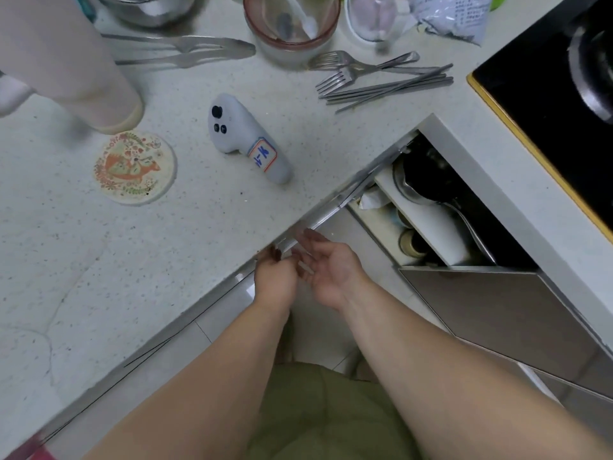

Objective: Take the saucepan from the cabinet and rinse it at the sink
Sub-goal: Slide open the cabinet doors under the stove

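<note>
Speckled pale table (139,247); both hands, left hand (277,277) and right hand (326,270), empty and loosely open at its edge. Saucepan (428,180) in the open drawer (497,310), centre right, could snag neighbouring jars when lifted.

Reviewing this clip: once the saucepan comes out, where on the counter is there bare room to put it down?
The widest bare patch is the near-left countertop, below the round coaster and white controller. A smaller gap lies between the controller and the open drawer. The back edge is crowded: tongs, bowl, forks.
</note>
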